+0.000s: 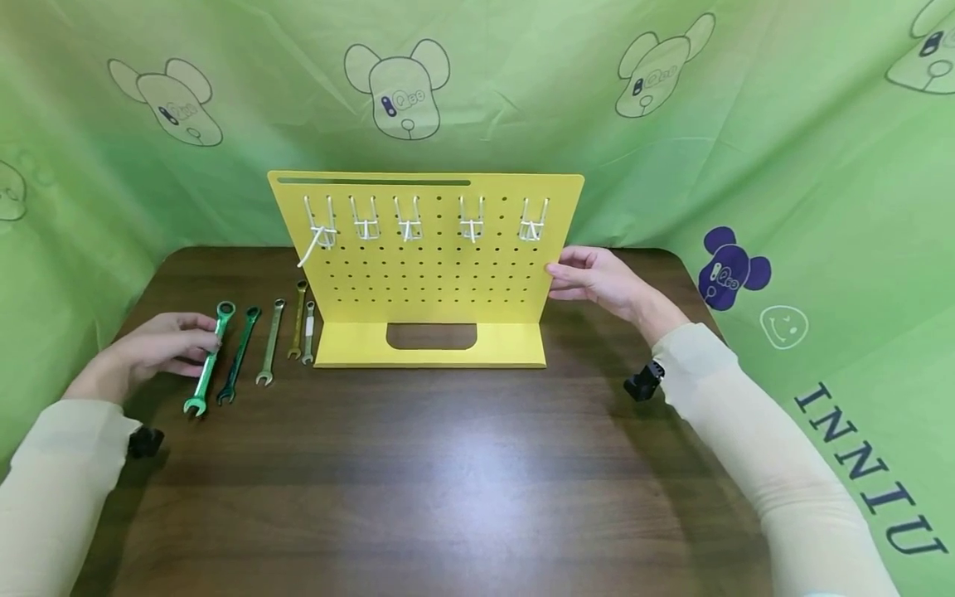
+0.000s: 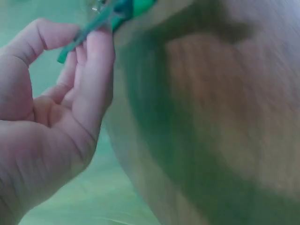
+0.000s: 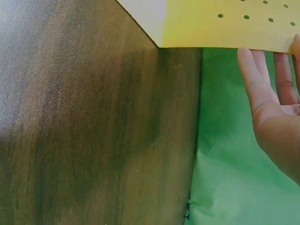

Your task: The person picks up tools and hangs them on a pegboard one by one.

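Note:
At the left, my left hand (image 1: 167, 342) pinches a green combination wrench (image 1: 206, 369) between thumb and fingers, its ring end pointing away from me. The left wrist view shows part of that wrench (image 2: 96, 26) at the fingertips, somewhat blurred. A yellow pegboard (image 1: 440, 290) stands upright on its base at the back of the table, with several white wire hooks (image 1: 409, 228) along its upper part. My right hand (image 1: 597, 282) holds the board's right edge. In the right wrist view, the fingers (image 3: 255, 84) reach the edge of the board (image 3: 197, 28), and the thumb is partly cut off.
Beside the held wrench lie a dark green wrench (image 1: 240, 356), a pale green one (image 1: 272, 342), a gold one (image 1: 298, 319) and a small one with a white label (image 1: 309, 333). Green printed cloth (image 1: 507, 91) hangs around the brown wooden table (image 1: 418, 481).

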`<action>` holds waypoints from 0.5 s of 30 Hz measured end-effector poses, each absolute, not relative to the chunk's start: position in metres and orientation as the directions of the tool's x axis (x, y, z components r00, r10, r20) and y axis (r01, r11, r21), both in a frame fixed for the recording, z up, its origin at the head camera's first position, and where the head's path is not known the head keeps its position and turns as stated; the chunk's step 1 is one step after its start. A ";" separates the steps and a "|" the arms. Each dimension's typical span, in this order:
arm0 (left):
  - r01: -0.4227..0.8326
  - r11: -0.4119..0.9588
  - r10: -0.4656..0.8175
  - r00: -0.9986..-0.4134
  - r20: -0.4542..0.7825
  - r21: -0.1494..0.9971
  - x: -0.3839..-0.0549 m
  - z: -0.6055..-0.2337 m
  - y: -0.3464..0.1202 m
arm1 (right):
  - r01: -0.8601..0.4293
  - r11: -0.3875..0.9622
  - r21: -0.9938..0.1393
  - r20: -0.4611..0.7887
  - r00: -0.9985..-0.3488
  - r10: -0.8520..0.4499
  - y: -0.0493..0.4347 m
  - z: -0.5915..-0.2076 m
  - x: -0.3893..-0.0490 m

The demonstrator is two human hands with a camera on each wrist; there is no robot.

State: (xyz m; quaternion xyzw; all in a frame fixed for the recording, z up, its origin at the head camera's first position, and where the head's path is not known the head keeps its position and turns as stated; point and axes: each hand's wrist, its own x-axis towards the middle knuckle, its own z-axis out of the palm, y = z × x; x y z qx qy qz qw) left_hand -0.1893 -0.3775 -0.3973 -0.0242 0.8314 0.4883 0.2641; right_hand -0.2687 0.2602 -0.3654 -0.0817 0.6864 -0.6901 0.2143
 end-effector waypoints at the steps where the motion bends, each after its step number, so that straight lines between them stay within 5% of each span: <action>1: -0.292 0.500 0.237 -0.860 -0.453 0.816 -0.190 -0.395 -0.375 | 0.186 0.038 -0.982 -0.185 -0.894 -0.408 0.260 -0.365 -0.269; 8: -0.267 0.269 0.424 -0.830 -0.362 0.925 -0.194 -0.383 -0.352 | 0.197 0.042 -0.979 -0.196 -0.889 -0.415 0.260 -0.363 -0.269; 15: -0.240 0.139 0.449 -0.849 -0.277 0.961 -0.189 -0.371 -0.315 | 0.211 0.031 -0.977 -0.204 -0.882 -0.426 0.261 -0.364 -0.271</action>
